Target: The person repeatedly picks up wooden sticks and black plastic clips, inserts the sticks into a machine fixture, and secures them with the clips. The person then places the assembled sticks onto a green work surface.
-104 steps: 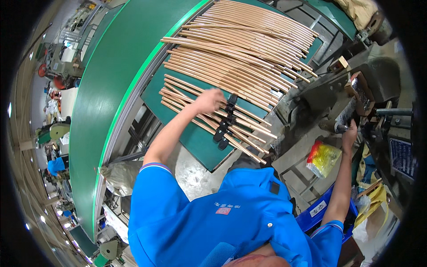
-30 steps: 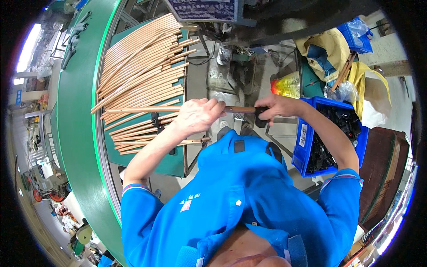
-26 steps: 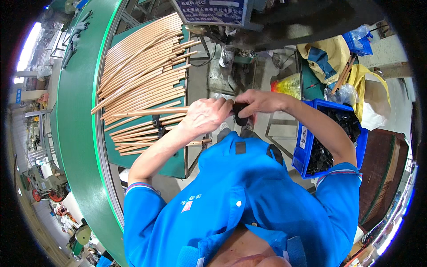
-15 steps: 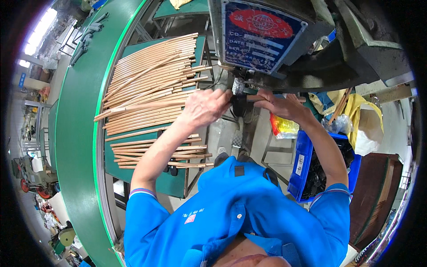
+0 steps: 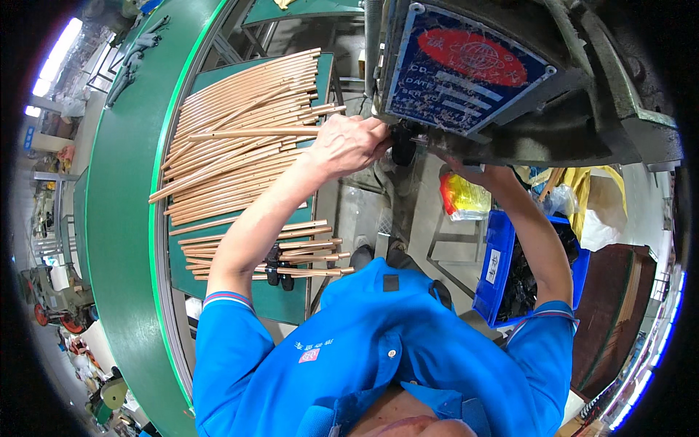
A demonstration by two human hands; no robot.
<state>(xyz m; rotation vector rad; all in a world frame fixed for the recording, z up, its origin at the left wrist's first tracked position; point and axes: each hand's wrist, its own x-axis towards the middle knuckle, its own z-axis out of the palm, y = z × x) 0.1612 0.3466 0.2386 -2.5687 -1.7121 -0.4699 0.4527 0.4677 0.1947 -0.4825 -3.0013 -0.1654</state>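
Note:
My left hand (image 5: 351, 146) is closed around a copper-coloured tube (image 5: 255, 133), whose free end reaches left over a pile of similar tubes (image 5: 240, 164) on a green-topped table (image 5: 291, 302). Just right of that hand, below the machine head (image 5: 510, 131), is a black part (image 5: 403, 144); how it sits against the tube is hard to see. My right hand (image 5: 477, 173) is raised under the machine's edge, on the far side of the black part. The machine covers its fingers, so what they hold is hidden.
A blue bin (image 5: 480, 291) of black pieces stands below my right forearm. Beyond it are a red-and-yellow bag (image 5: 464, 195) and a yellow sack (image 5: 582, 197). Black fittings (image 5: 277, 268) sit on the nearer tubes. A long green bench (image 5: 124, 218) runs along the left.
The tube in my left hand has swung its free end away from me and slid right. My right hand has gone further under the machine, which now hides its fingers. The view has shifted slightly.

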